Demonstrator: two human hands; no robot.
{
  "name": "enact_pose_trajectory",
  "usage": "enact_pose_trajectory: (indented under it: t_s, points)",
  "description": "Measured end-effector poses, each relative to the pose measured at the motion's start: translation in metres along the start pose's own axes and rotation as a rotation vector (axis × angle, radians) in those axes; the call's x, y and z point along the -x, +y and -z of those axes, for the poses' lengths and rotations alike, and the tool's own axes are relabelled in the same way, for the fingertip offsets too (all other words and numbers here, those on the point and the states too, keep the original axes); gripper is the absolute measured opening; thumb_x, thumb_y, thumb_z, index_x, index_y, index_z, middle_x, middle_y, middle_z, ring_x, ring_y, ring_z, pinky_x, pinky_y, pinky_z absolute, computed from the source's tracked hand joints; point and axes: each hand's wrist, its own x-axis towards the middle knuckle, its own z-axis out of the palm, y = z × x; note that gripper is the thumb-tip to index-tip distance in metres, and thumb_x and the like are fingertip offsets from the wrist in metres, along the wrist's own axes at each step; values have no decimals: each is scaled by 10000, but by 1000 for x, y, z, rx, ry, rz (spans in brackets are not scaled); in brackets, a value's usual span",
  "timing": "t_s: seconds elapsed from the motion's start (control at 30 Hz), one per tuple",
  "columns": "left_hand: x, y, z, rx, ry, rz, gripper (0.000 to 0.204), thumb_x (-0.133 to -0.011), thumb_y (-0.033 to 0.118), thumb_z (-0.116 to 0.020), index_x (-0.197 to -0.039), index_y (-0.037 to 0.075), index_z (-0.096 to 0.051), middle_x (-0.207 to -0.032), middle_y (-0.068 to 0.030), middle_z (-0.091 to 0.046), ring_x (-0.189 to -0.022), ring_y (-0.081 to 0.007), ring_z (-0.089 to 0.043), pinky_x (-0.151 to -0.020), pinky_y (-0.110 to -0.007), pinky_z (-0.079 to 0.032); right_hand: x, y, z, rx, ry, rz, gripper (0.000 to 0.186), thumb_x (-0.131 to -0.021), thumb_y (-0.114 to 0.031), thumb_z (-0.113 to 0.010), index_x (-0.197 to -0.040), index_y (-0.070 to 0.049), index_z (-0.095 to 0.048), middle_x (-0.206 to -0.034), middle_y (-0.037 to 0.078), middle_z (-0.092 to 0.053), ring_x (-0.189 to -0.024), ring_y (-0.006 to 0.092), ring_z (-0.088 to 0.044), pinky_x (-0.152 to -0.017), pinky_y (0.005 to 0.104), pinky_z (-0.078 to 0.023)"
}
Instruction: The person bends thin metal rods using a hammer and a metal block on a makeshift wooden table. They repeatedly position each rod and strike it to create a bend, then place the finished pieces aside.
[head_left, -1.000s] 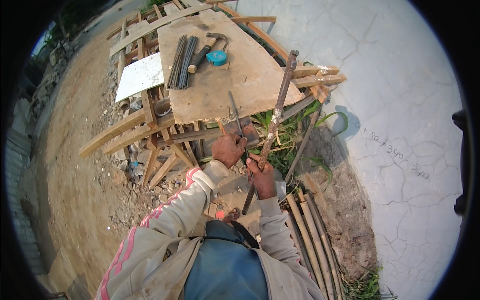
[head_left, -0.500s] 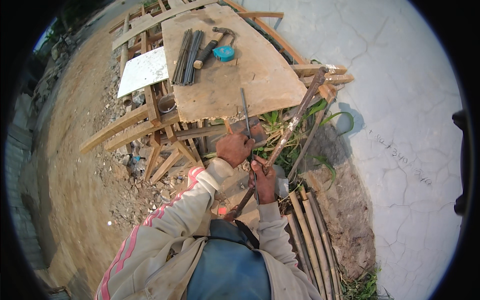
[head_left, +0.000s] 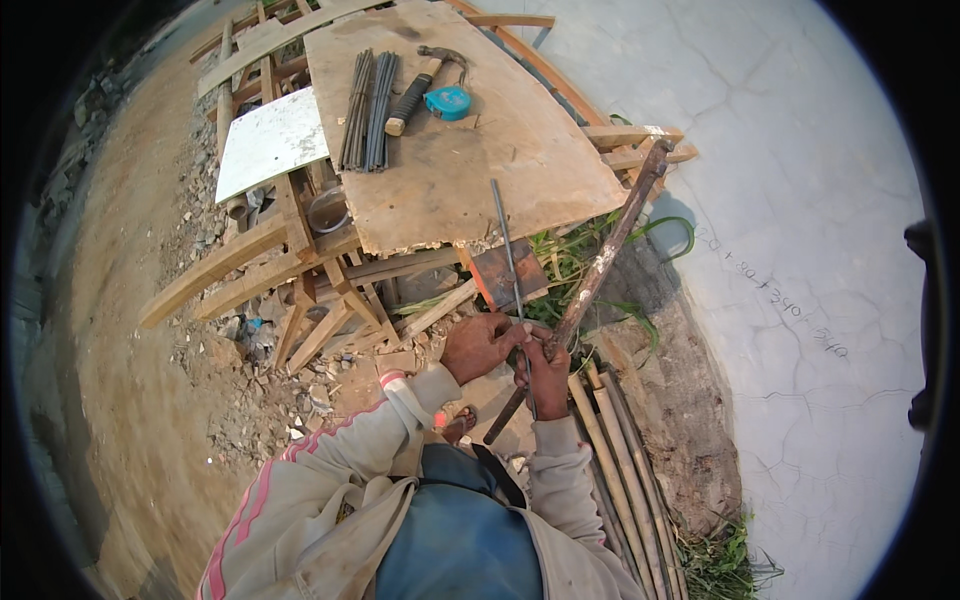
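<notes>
A thin dark metal rod (head_left: 507, 235) runs upright in front of me, its upper end over the plywood board (head_left: 540, 170). My left hand (head_left: 482, 345) is closed on the rod, fingers pinched right beside the other hand. Wrapped around the long rusty bar (head_left: 603, 258), my right hand (head_left: 545, 378) also has the lower rod against its thumb and palm. The bar slants from the upper right down toward my feet and bears whitish patches. Fingertips of both hands overlap, so the exact contact there is partly hidden.
On the board lie bundles of thin rods (head_left: 377, 110), a claw hammer (head_left: 412, 98) and a teal tape measure (head_left: 448, 102). Timber beams (head_left: 240, 262) and a white panel (head_left: 270, 142) stand left. Bamboo poles (head_left: 630, 450) lie lower right, beside a cracked grey wall (head_left: 820, 250).
Both hands have come lower and slightly right. My left hand has slid down the rod to meet my right hand. The rusty bar has shifted right with it.
</notes>
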Motion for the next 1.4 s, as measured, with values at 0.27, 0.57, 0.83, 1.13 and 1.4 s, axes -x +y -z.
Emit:
enact_pose_trajectory:
  t_s: [0.27,0.57,0.83,1.13,1.4]
  points:
    - [31,-9,-36,1134,-208,270,334,-974,321,-667,-1153,50,-585,-905,-39,-651,-753,-110,-634,-679,-258,-502,4,8,6,12,89,47,238,-969,-233,-685,-896,-61,-538,-636,3,-538,-457,63,-465,-391,234,-351]
    - [24,-23,-42,1220,-291,122,267,-963,189,-686,-1159,21,-616,-892,-19,-643,-741,-100,-617,-671,-269,-524,9,-5,-4,189,158,9,275,-990,-294,-657,-885,-70,-537,-613,-8,-524,-444,68,-461,-387,228,-350]
    - [5,-26,-56,1369,-404,238,236,-1037,299,-560,-1073,78,-634,-918,-9,-661,-785,-139,-658,-751,-313,-558,11,-1,2,270,261,42,272,-1024,-323,-592,-940,-65,-579,-637,-14,-546,-448,61,-460,-377,222,-352]
    - [12,-15,-42,1546,-512,387,189,-1061,299,-506,-1059,117,-555,-896,-18,-616,-864,-191,-681,-805,-360,-580,56,-52,52,684,360,274,164,-952,-153,-648,-1056,-59,-564,-623,-51,-466,-449,27,-406,-392,208,-307]
    - [13,-24,-50,1577,-550,334,192,-1056,293,-512,-1103,116,-567,-922,-23,-638,-891,-197,-685,-823,-376,-583,114,-55,40,421,334,32,231,-932,-111,-622,-1134,-6,-585,-735,-26,-499,-590,41,-455,-499,221,-345]
